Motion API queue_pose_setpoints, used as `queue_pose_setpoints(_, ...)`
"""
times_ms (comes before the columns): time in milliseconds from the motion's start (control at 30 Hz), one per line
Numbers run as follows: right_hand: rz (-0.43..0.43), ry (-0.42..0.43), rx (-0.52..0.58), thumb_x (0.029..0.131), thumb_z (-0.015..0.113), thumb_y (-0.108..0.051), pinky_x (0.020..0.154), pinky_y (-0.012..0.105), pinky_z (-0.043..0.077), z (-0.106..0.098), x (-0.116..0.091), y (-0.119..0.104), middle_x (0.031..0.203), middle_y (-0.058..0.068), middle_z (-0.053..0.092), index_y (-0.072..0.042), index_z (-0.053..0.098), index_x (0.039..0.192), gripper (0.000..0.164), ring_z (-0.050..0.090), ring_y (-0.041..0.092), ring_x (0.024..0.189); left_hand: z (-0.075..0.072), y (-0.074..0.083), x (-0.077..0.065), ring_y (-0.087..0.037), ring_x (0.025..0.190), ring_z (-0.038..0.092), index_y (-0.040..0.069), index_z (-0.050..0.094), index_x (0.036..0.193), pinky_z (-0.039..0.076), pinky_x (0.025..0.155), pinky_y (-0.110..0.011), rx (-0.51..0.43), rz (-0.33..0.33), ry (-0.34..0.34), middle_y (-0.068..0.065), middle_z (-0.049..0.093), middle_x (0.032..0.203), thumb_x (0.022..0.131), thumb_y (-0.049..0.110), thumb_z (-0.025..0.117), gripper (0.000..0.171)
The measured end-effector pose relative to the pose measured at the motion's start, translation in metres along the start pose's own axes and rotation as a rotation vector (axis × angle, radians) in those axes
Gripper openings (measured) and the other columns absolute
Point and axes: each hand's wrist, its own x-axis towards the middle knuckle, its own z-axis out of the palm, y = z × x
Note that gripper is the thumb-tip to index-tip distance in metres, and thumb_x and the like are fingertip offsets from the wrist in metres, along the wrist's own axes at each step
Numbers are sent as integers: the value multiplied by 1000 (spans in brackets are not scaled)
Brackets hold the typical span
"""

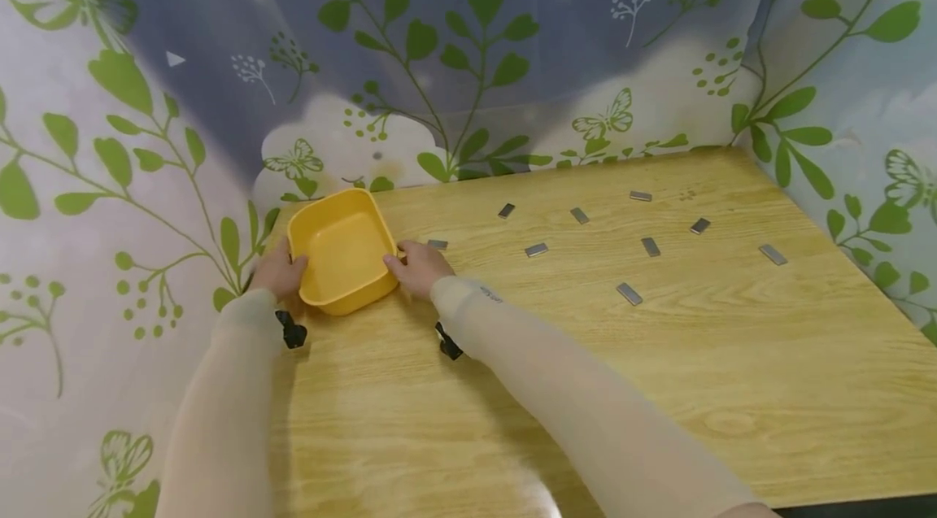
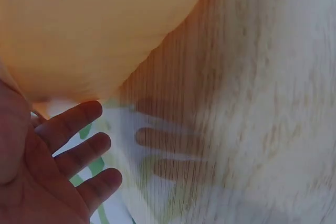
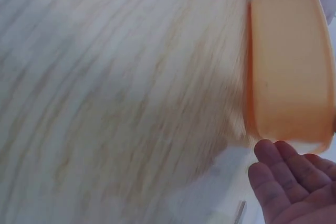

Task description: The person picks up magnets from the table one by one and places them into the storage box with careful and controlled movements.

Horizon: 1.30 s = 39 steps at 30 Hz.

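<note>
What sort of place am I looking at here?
Probably a small indoor work corner: a yellowish wood-grain table stands against blue-and-white coverings printed with green leaves, and small grey rectangular pieces lie scattered beside a yellow, rounded-square, plastic-looking tub.

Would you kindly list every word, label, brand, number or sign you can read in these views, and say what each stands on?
None can be read with certainty.
Right sleeve: small dark lettering near the cuff, too small and blurred to quote.
Yellow container: no text visible.
Small metallic pieces: no text can be made out.
Patterned backdrop: no readable words or numbers.
</note>
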Motion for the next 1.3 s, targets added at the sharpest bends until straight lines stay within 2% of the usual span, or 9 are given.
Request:
queue_pose_setpoints(100,8,7,-3,101,45,-39,94,29,45,3,2,1,122,3,62,-11,53,136,46,57,16,111,2,0,-1,-42,103,51,-6,20,144,42,85,-53,9,-3,21,-35,47,125,101,28,30,56)
queue_pose_setpoints(167,11,14,1,100,46,-36,91,28,46,4,3,1,119,2,63,-12,57,133,42,58,15,106,3,1,-2,-41,99,52,-6,20,144,43,82,-52,22,-15,22,-34,48,123,101,28,29,55)
queue_pose_setpoints(400,4,20,59,96,49,-29,83,26,48,1,1,2,108,2,67,-13,63,125,36,61,12,85,4,6,-9,-44,104,50,-8,-1,149,41,83,-53,58,-56,-10,-39,40,132,102,27,24,63)
queue_pose_setpoints(467,-9,21,65,96,50,-27,82,26,48,0,-1,3,108,2,67,-13,65,123,35,61,12,83,6,8,-13,-44,101,51,-10,0,148,42,81,-52,64,-66,-3,-40,43,128,102,25,23,62)
queue_pose_setpoints(700,-31,35,35,94,49,-25,77,26,48,-2,-18,13,107,1,67,-14,66,120,33,61,13,81,21,25,-32,-36,78,58,-16,-20,140,46,70,-46,141,-135,-33,-31,60,95,100,21,22,68)
queue_pose_setpoints(833,-39,32,25,94,48,-25,71,26,46,-8,-29,22,92,-1,66,-12,67,110,28,57,13,70,34,39,-47,-45,107,51,-15,-9,144,43,85,-56,148,-188,44,-35,49,122,99,22,24,67)
queue_pose_setpoints(933,-47,27,36,94,48,-24,67,26,45,-12,-38,29,86,-2,63,-13,66,105,24,55,12,66,42,46,-57,-51,132,24,-14,-2,146,32,97,-66,193,-157,120,-37,18,148,98,23,25,66)
queue_pose_setpoints(1033,-52,19,45,94,47,-24,71,28,46,-17,-45,38,92,-3,63,-14,65,114,29,56,13,73,48,55,-65,-50,140,4,-13,-2,147,22,101,-70,257,-96,139,-32,-3,154,98,22,25,66)
queue_pose_setpoints(1300,-88,9,16,95,47,-23,84,33,45,-40,-67,59,109,1,65,-13,59,132,40,57,15,92,67,93,-91,-51,139,6,-12,15,147,23,101,-69,367,-38,136,-37,4,151,100,33,29,67)
